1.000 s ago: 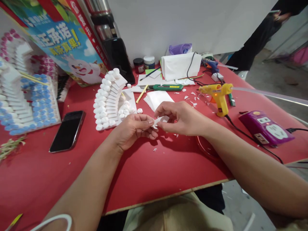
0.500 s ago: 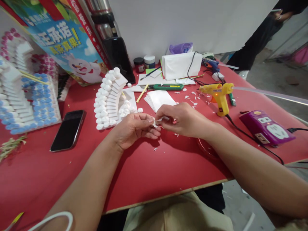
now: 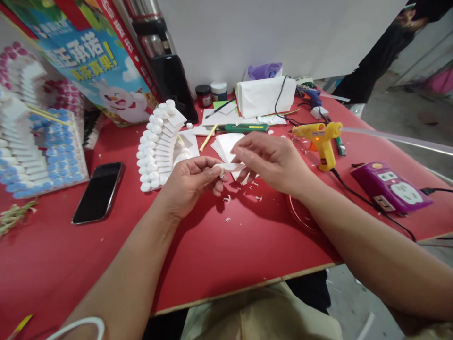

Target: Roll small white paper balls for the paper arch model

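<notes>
Pinching a thin white paper-like strip (image 3: 230, 167), the left hand (image 3: 194, 183) has its grip clamped on one end, left of the yellow plastic glue gun (image 3: 321, 138); the right hand (image 3: 271, 162) curls at the end nearer the gun, but whether its grip closes I cannot tell; farther left of the gun, a curved, white, round-studded model (image 3: 154, 146) sits on the red surface (image 3: 247, 250)

Phone (image 3: 99, 193) left of the fingers (image 3: 211, 174), glue gun (image 3: 323, 139) right; paper sheets (image 3: 226, 142) just behind, cutter (image 3: 247, 128) farther back.
</notes>
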Tool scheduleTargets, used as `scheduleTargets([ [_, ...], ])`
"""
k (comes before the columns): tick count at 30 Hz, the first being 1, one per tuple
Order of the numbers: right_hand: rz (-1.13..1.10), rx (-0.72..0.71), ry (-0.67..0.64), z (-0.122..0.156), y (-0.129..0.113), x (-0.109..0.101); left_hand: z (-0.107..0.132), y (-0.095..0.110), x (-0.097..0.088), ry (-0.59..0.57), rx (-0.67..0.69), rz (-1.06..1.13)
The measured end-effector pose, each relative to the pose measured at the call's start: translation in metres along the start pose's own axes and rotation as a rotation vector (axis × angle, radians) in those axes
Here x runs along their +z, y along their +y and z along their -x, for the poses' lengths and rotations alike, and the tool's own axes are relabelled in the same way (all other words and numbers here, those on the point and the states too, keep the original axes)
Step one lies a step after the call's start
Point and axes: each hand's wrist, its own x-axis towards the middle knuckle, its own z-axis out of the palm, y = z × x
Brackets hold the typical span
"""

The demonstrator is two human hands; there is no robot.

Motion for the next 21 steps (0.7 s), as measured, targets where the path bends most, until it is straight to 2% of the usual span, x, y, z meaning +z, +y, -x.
scheduleTargets([
  [2,-0.172,0.206,0.031,-0.003,-0.002,0.001,0.002,0.000,0.003,0.021,0.053,-0.051],
  [5,-0.260,0.311,-0.038,-0.004,-0.004,0.001,0.003,0.001,0.008,0.064,0.075,-0.117],
  [9,-0.222,0.330,-0.142,-0.002,-0.003,0.002,0.004,0.002,0.012,0.109,0.098,-0.206],
  [13,-0.209,0.333,-0.144,-0.001,0.000,0.003,0.005,0.002,0.013,0.119,0.119,-0.237],
  [16,-0.178,0.334,-0.112,0.000,-0.003,0.005,0.005,0.001,0.014,0.116,0.114,-0.217],
  [21,0.017,0.296,0.032,0.003,-0.013,0.009,0.004,-0.005,0.020,0.160,0.134,-0.164],
])
